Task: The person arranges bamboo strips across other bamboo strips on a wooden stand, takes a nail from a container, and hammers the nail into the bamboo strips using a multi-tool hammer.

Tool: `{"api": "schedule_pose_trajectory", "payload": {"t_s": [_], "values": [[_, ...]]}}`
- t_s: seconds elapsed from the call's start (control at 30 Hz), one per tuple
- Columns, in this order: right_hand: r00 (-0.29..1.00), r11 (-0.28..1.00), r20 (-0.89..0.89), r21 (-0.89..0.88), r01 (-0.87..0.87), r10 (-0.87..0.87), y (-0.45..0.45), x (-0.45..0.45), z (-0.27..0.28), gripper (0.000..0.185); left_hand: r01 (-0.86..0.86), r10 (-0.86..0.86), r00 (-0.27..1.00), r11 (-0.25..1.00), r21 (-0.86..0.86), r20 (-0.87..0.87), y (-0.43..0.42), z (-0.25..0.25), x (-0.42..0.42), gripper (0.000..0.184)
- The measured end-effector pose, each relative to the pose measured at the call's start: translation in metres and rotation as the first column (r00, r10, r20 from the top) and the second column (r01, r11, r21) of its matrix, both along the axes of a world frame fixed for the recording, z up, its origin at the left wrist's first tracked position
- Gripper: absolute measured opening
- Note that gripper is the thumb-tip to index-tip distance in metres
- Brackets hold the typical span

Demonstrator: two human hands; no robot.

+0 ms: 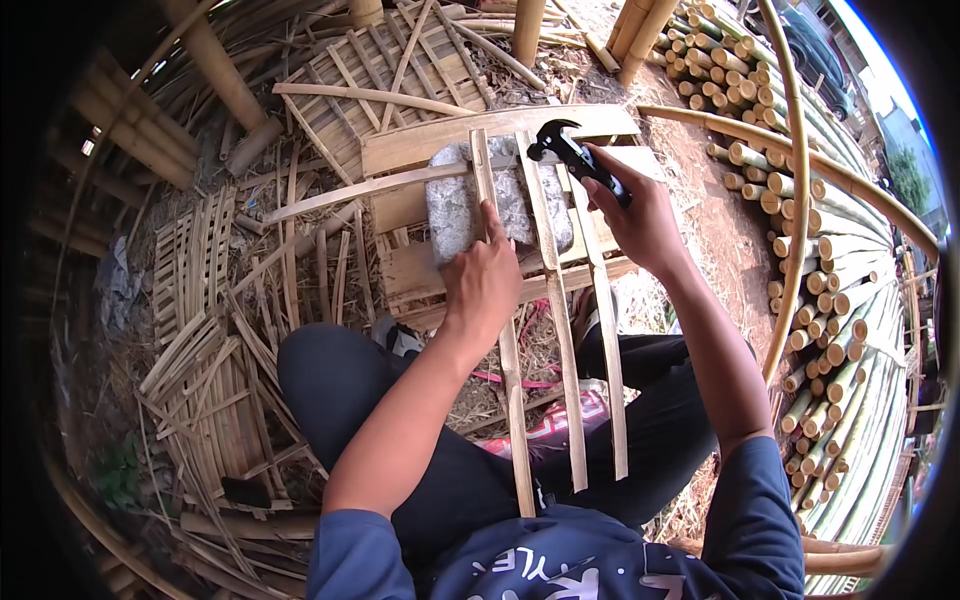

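Note:
My left hand (480, 275) is on a long bamboo strip (516, 420), its index finger stretched along the strip and the other fingers curled about it. In my right hand (640, 215) is a black claw hammer (570, 150), its head raised near the upper ends of the strips. Two more bamboo strips, a middle strip (560, 330) and a right strip (606, 350), run toward my lap. A crosswise strip (375, 185) meets them over a grey stone block (455, 215). Beneath the block is a low wooden bench (405, 285).
Cut bamboo poles (840, 290) are stacked on the right. Woven bamboo panels (200, 250) and loose split pieces lie on the left, with another slatted panel (385, 75) beyond the bench. A curved bamboo pole (795, 180) rises beside the stack. My crossed legs (340, 400) flank the strips.

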State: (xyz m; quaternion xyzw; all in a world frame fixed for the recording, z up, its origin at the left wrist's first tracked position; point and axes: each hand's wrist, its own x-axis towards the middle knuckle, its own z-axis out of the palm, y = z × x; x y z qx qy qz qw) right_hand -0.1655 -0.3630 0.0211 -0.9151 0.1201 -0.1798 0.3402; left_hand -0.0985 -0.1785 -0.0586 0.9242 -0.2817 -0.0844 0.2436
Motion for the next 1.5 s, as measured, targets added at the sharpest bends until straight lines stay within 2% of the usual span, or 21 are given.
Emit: {"api": "schedule_pose_trajectory", "payload": {"t_s": [0.07,0.17,0.47,0.53,0.67,0.77,0.9,0.93,0.97,1.03,1.1,1.13,1.23,1.37,1.4,1.5], "values": [[1.000,1.000,0.000,-0.001,0.001,-0.001,-0.001,0.001,0.000,0.046,0.001,-0.001,1.000,1.000,-0.008,-0.029,0.000,0.002,-0.001,0.059],[1.000,1.000,-0.012,-0.011,0.012,-0.012,-0.001,0.001,0.001,0.046,0.018,-0.018,0.999,1.000,-0.017,0.029,0.002,0.001,-0.003,0.060],[0.999,1.000,-0.047,0.018,0.006,-0.006,0.005,0.007,0.001,0.045,0.037,-0.038,0.998,0.999,-0.012,-0.044,0.003,0.006,-0.003,0.063],[0.998,1.000,-0.061,0.016,0.001,0.000,0.008,0.013,0.002,0.044,0.041,-0.041,0.999,0.999,0.016,0.032,0.002,0.003,-0.004,0.063],[0.988,0.973,0.075,-0.200,-0.120,0.137,0.013,0.033,-0.003,0.043,0.049,-0.052,0.996,0.997,0.057,0.068,0.000,-0.003,-0.003,0.064],[0.987,0.965,0.073,-0.232,-0.125,0.145,0.020,0.056,0.001,0.044,0.076,-0.078,0.996,0.996,0.052,0.033,0.001,0.000,-0.001,0.065],[0.988,0.928,0.060,-0.357,-0.110,0.140,0.026,0.076,0.000,0.046,0.072,-0.078,0.990,0.996,0.053,0.115,0.002,-0.004,-0.003,0.071],[0.984,0.919,0.028,-0.363,-0.152,0.173,0.024,0.078,-0.004,0.046,0.070,-0.077,0.991,0.996,0.059,0.114,0.002,-0.002,-0.003,0.071],[0.974,0.874,0.006,-0.442,-0.201,0.226,0.015,0.084,-0.014,0.046,0.068,-0.074,0.991,0.996,0.063,0.112,0.002,-0.002,-0.002,0.071],[0.976,0.904,0.040,-0.385,-0.185,0.216,0.023,0.081,-0.005,0.045,0.071,-0.079,0.992,0.994,0.077,0.096,0.002,0.003,-0.002,0.070],[0.981,0.928,0.137,-0.365,-0.079,0.138,0.032,0.074,0.003,0.046,0.084,-0.086,0.996,0.994,0.074,0.031,0.004,0.008,-0.003,0.068],[0.967,0.919,0.186,-0.383,-0.090,0.172,0.032,0.075,-0.001,0.051,0.077,-0.082,0.995,0.994,0.072,0.064,0.004,0.004,-0.004,0.068],[0.976,0.843,-0.079,-0.493,-0.215,0.203,0.028,0.077,-0.004,0.053,0.065,-0.072,0.987,0.996,0.057,0.145,0.001,-0.006,-0.003,0.069],[0.991,0.899,-0.004,-0.420,-0.122,0.133,0.039,0.068,0.003,0.046,0.056,-0.061,0.990,0.998,0.037,0.129,-0.001,-0.010,-0.002,0.070],[0.981,0.859,-0.117,-0.475,-0.191,0.153,0.036,0.070,0.004,0.046,0.062,-0.067,0.991,0.997,0.043,0.120,0.000,-0.010,-0.002,0.071],[0.969,0.883,0.115,-0.447,-0.145,0.217,0.035,0.072,-0.003,0.050,0.074,-0.083,0.986,0.995,0.060,0.147,0.002,-0.004,-0.004,0.073]]}}
